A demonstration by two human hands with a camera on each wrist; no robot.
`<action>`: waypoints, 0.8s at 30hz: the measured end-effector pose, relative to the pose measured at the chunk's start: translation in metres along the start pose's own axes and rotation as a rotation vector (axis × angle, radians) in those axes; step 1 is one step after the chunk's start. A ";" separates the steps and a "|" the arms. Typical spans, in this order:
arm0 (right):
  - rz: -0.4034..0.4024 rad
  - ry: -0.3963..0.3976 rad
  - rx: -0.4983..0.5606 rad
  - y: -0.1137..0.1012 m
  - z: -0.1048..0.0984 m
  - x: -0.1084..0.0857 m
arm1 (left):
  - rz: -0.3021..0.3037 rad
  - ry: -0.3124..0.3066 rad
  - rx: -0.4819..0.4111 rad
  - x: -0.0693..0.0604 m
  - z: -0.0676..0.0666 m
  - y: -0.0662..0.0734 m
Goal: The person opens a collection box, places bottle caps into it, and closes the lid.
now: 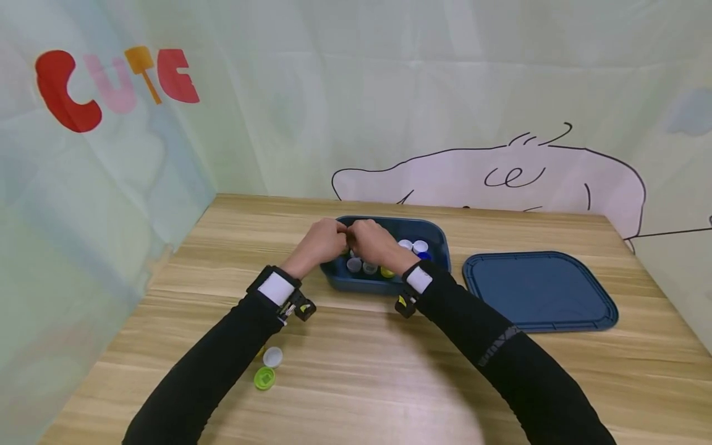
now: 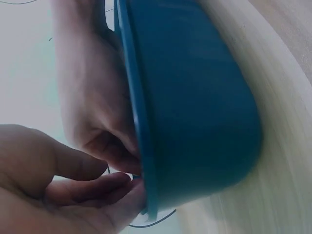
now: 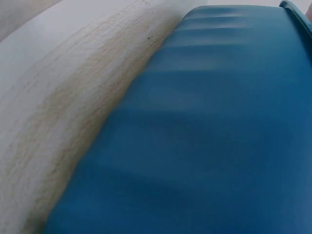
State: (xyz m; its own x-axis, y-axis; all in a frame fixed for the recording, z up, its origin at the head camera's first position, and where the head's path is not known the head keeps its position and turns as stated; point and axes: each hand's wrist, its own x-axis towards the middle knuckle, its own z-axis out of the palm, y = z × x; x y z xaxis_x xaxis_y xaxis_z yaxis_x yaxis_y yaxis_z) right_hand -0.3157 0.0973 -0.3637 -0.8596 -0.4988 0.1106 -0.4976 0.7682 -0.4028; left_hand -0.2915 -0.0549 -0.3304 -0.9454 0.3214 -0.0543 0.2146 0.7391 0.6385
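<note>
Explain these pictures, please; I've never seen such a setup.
No robot here: a person's left hand and right hand reach into a blue bin. The wide picture comes from a camera on the head; the two close ones come from the wrist cameras, and both show the bin's outside. Caps lie in the bin; right of it, on the table, lies a lid. A white cap and a green cap lie nearer the person. Whether either hand holds anything is hidden.

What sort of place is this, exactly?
Probably a small staged recording corner rather than an everyday room: a creased backdrop lettered CUTE closes in the wooden table on at least two sides, and a small camera is strapped at the left wrist.
</note>
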 end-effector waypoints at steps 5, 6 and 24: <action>-0.022 0.032 0.047 -0.002 -0.006 -0.006 | -0.020 0.076 -0.009 -0.009 -0.008 -0.002; -0.029 0.043 0.064 -0.003 -0.008 -0.008 | -0.026 0.089 -0.010 -0.012 -0.011 -0.002; -0.460 0.149 -0.075 -0.088 0.006 -0.060 | -0.023 0.116 0.076 -0.122 -0.044 -0.060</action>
State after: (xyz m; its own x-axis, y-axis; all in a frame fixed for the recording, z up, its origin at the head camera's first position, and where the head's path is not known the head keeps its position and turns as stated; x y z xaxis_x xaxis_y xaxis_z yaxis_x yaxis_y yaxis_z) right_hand -0.2199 0.0569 -0.3405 -0.5530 -0.7348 0.3927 -0.8321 0.5112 -0.2153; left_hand -0.2003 -0.1646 -0.3281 -0.9713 0.2368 0.0234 0.2064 0.7897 0.5777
